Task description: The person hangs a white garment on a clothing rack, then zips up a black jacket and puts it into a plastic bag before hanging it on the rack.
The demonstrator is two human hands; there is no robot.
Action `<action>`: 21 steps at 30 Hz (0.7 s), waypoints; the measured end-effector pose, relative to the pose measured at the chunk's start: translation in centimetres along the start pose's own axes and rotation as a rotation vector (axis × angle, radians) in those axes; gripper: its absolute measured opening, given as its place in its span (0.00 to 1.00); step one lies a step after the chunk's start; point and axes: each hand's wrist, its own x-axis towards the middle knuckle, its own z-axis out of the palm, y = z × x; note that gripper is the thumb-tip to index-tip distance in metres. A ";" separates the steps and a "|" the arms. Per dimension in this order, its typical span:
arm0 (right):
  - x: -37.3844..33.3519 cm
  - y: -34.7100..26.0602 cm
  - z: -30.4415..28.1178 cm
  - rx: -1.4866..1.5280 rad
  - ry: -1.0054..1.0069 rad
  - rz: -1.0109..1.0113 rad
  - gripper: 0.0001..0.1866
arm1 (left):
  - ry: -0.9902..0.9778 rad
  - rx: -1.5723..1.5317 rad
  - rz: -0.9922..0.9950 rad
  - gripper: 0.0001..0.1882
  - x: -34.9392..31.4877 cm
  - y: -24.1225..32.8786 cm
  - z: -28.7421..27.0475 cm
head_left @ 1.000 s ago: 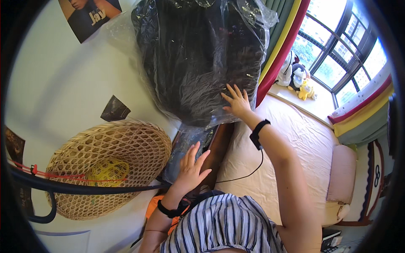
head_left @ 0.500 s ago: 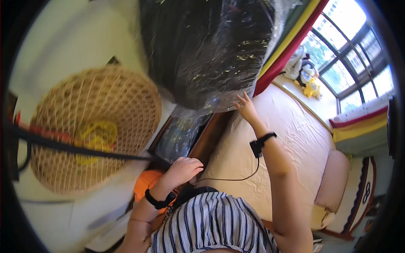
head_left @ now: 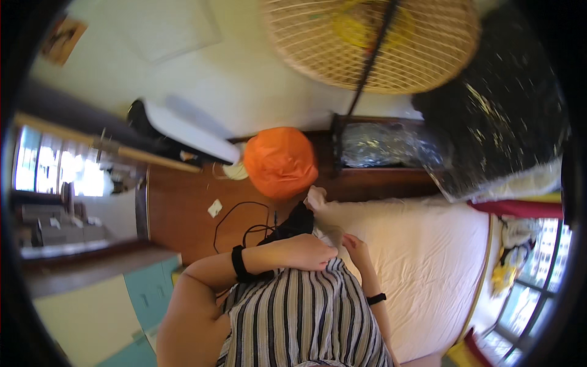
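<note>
My left hand [head_left: 315, 251] is curled closed in front of my striped top [head_left: 287, 312]. Close beside it on the right, my right hand [head_left: 355, 247] has its fingers bent in near the bed's edge. A pale, blurred thing [head_left: 331, 232], perhaps cloth, shows between and just beyond both hands; its kind and whether both hands grip it are unclear. Black straps circle both wrists. Past the hands, a bare foot [head_left: 315, 197] and a dark garment [head_left: 298, 224] are visible.
A bed [head_left: 416, 269] with a pale sheet lies at right. An orange bag-like bundle [head_left: 281, 162] sits on the wooden floor, near a black cable [head_left: 227, 221] and a white slip [head_left: 214, 208]. A woven basket [head_left: 428, 58] and plastic-wrapped black item [head_left: 501, 110] stand beyond.
My view has swung left, so the basket and wrapped item now appear farther right. My right hand has come away from the plastic wrap and back toward my waist, beside my left hand.
</note>
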 end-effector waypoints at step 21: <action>2.9 -15.4 36.7 -1.187 -0.890 -0.755 0.17 | 0.575 -0.417 -0.641 0.13 -40.8 -6.8 13.4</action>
